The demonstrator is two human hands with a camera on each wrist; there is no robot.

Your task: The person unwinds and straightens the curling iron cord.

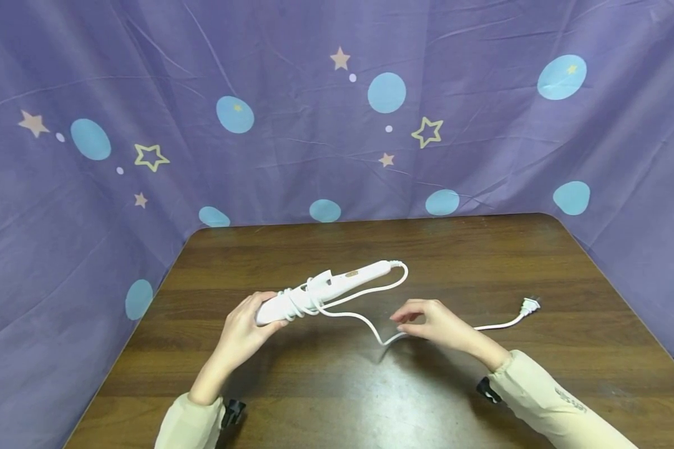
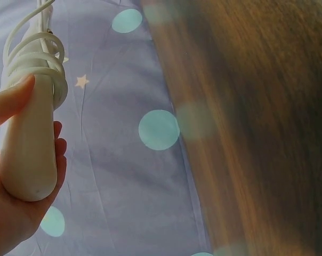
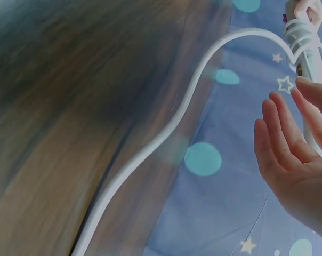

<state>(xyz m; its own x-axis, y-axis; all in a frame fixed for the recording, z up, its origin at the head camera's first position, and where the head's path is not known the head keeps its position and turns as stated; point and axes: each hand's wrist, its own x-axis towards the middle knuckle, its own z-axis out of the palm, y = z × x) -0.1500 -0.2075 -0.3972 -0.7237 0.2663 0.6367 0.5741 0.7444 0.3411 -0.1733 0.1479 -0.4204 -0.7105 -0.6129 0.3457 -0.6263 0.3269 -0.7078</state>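
Plug [image 1: 530, 305] in head view only; left fingers [image 1: 261, 296] grip white appliance [image 1: 334, 287]

Left grip [image 1: 241, 332] curled, right grip [image 1: 441, 324] seemingly relaxed

— Which colours mark the appliance [image 1: 371, 272] and its cord [image 3: 161, 137]?
— Both are white, as is the plug [image 1: 530, 305]; the button [image 1: 352, 274] on the appliance is gold-brown.
— And the curtain [image 1: 292, 56]?
— Purple, patterned with light-blue ovals [image 1: 386, 92], some bearing a small yellow star [image 1: 571, 69]; solid peach stars [image 1: 340, 59], yellow outlined stars [image 1: 429, 132] and pale dots [image 1: 352, 78] lie among them.
— The surface [image 1: 466, 252]?
— Dark brown, with a streaked wood-grain pattern and a whitish glare.
— The sleeves [image 1: 539, 390]?
— Pale beige, the right one marked with dark grey lettering [image 1: 570, 400]; the wrist fittings [image 1: 233, 413] are black.
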